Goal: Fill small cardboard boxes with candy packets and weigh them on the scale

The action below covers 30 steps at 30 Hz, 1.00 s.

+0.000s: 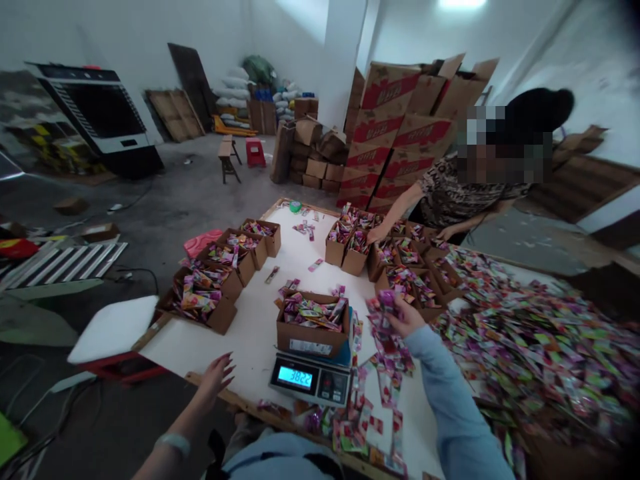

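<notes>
Left hand [215,379]: over the counter's near edge, forearm slanting up from the lower left with a pale band [175,442] at the wrist; its fingers [227,371] are apart, slightly bent and pointing toward the scale.
Right hand [410,320]: stretched further forward, forearm in a blue sleeve [445,393], wrist raised above the counter [255,333]; its fingers are curled inward and closed on purple sachets [385,301], though blur makes it hard to say how many.
Scale [333,388]: between the two hands, right of the left fingers and nearer the body than the right fingers, its display [295,377] lit blue.
Weighed box [310,341]: on the scale, left of the right fingers, open and full of sachets.
Loose sachets [350,437]: scattered below the right fingers and along the near edge beside the scale.
Sachet heap [540,333]: a broad spread to the right of the right fingers.
Left row of boxes [245,270]: filled, beyond the left fingers.
Right group of boxes [355,262]: filled, just beyond the right fingers.
Co-worker [445,193]: across the counter, leaning forward, one hand [379,233] at a box in that group, farther off than the right fingers.
</notes>
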### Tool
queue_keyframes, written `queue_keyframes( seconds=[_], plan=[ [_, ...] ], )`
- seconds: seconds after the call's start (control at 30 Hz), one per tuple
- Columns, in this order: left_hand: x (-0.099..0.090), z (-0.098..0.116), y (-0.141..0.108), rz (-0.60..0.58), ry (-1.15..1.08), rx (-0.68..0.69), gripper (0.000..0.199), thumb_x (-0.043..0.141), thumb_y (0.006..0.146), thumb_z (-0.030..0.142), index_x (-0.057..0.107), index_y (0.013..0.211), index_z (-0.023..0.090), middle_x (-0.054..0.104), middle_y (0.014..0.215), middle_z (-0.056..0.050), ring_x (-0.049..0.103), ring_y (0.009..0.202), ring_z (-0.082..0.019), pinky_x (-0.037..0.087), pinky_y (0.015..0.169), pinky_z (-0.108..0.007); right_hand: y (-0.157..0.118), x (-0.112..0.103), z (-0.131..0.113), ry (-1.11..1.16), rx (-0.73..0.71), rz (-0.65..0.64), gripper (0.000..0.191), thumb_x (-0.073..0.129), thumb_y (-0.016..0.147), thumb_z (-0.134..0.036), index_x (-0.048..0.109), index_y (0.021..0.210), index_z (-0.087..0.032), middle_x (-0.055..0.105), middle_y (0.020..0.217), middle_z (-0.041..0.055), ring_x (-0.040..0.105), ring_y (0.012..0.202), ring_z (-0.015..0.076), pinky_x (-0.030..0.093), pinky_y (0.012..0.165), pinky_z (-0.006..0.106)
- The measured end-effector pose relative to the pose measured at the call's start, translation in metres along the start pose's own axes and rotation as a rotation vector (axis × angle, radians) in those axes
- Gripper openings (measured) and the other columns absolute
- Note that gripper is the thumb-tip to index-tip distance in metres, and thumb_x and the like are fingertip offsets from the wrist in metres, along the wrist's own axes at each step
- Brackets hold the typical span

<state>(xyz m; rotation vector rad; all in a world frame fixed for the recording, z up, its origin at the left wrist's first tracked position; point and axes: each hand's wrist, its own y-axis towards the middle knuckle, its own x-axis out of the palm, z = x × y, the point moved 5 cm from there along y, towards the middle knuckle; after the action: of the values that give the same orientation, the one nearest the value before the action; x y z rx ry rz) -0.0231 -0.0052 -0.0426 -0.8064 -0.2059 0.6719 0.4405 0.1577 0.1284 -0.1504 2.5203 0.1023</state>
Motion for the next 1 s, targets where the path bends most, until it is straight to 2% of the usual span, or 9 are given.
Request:
queue_keyframes(
  seconds=[0.07, 0.13, 0.23, 0.3, 0.37, 0.47, 0.63, 0.8, 1.0],
  plan=[
    [0.003, 0.007, 0.001, -0.035, -0.004, 0.009, 0.016, 0.052, 0.086, 0.021, 0.061, 0.098, 0.016, 0.060, 0.122, -0.013, 0.062, 0.106, -0.022, 0.053, 0.075, -0.028, 0.023, 0.019, -0.062, -0.168, -0.228, -0.128, 0.043, 0.055, 0.073, -0.022, 0.059, 0.115, -0.014, 0.068, 0.112, 0.0101, 0.062, 0.106, 0.0242, 0.044, 0.101, 0.040],
    [0.003, 0.010, 0.003, -0.051, -0.009, 0.011, 0.017, 0.052, 0.086, 0.021, 0.061, 0.099, 0.016, 0.059, 0.123, -0.013, 0.062, 0.107, -0.022, 0.053, 0.076, -0.029, 0.039, 0.056, -0.106, -0.397, -0.311, -0.300, 0.041, 0.053, 0.076, -0.019, 0.060, 0.116, -0.014, 0.070, 0.107, 0.0096, 0.064, 0.101, 0.0236, 0.048, 0.095, 0.040],
    [-0.007, 0.010, 0.009, -0.044, -0.053, 0.010, 0.018, 0.052, 0.085, 0.021, 0.061, 0.100, 0.017, 0.060, 0.121, -0.013, 0.063, 0.104, -0.021, 0.053, 0.076, -0.029, 0.052, 0.113, -0.133, -0.632, -0.306, -0.536, 0.048, 0.061, 0.071, -0.016, 0.060, 0.119, -0.015, 0.071, 0.105, 0.0111, 0.066, 0.096, 0.0251, 0.051, 0.090, 0.039],
    [-0.020, 0.008, 0.013, -0.018, -0.099, 0.025, 0.019, 0.051, 0.085, 0.021, 0.061, 0.101, 0.017, 0.061, 0.117, -0.013, 0.064, 0.098, -0.019, 0.052, 0.074, -0.028, 0.057, 0.131, -0.135, -0.646, -0.319, -0.544, 0.068, 0.070, 0.064, -0.019, 0.053, 0.129, -0.012, 0.064, 0.121, 0.0161, 0.062, 0.108, 0.0289, 0.047, 0.096, 0.042],
    [-0.039, 0.004, 0.018, 0.026, -0.128, 0.036, 0.020, 0.050, 0.085, 0.021, 0.061, 0.102, 0.016, 0.064, 0.110, -0.012, 0.065, 0.093, -0.018, 0.051, 0.071, -0.026, 0.063, 0.128, -0.132, -0.553, -0.383, -0.411, 0.079, 0.072, 0.065, -0.027, 0.043, 0.137, -0.009, 0.053, 0.135, 0.0198, 0.052, 0.122, 0.0302, 0.041, 0.104, 0.044],
    [-0.070, -0.008, 0.023, 0.109, -0.110, 0.002, 0.019, 0.050, 0.085, 0.022, 0.060, 0.101, 0.016, 0.066, 0.097, -0.009, 0.064, 0.089, -0.018, 0.049, 0.065, -0.024, 0.068, 0.098, -0.116, -0.313, -0.423, -0.171, 0.064, 0.059, 0.079, -0.039, 0.045, 0.134, -0.010, 0.057, 0.130, 0.0175, 0.055, 0.120, 0.0250, 0.042, 0.103, 0.042],
    [-0.099, -0.030, 0.031, 0.205, -0.043, -0.052, 0.015, 0.046, 0.086, 0.022, 0.056, 0.095, 0.016, 0.065, 0.092, -0.010, 0.064, 0.090, -0.020, 0.046, 0.061, -0.024, 0.061, 0.061, -0.070, -0.172, -0.304, -0.065, 0.052, 0.055, 0.079, -0.051, 0.057, 0.118, -0.016, 0.068, 0.110, 0.0143, 0.064, 0.105, 0.0253, 0.049, 0.095, 0.044],
    [-0.082, -0.029, 0.035, 0.166, -0.038, -0.065, 0.010, 0.047, 0.085, 0.021, 0.054, 0.088, 0.016, 0.063, 0.088, -0.009, 0.062, 0.082, -0.018, 0.046, 0.060, -0.025, 0.047, 0.057, -0.027, -0.130, -0.155, -0.144, 0.053, 0.059, 0.075, -0.051, 0.057, 0.116, -0.018, 0.069, 0.107, 0.0146, 0.065, 0.104, 0.0262, 0.052, 0.091, 0.044],
    [-0.045, -0.013, 0.030, 0.067, -0.123, -0.001, 0.014, 0.047, 0.086, 0.021, 0.059, 0.093, 0.018, 0.063, 0.093, -0.008, 0.061, 0.078, -0.014, 0.048, 0.064, -0.023, 0.042, 0.053, 0.010, -0.073, -0.010, -0.064, 0.052, 0.067, 0.067, -0.050, 0.062, 0.109, -0.020, 0.071, 0.102, 0.0128, 0.067, 0.098, 0.0255, 0.053, 0.089, 0.044]
  ],
)
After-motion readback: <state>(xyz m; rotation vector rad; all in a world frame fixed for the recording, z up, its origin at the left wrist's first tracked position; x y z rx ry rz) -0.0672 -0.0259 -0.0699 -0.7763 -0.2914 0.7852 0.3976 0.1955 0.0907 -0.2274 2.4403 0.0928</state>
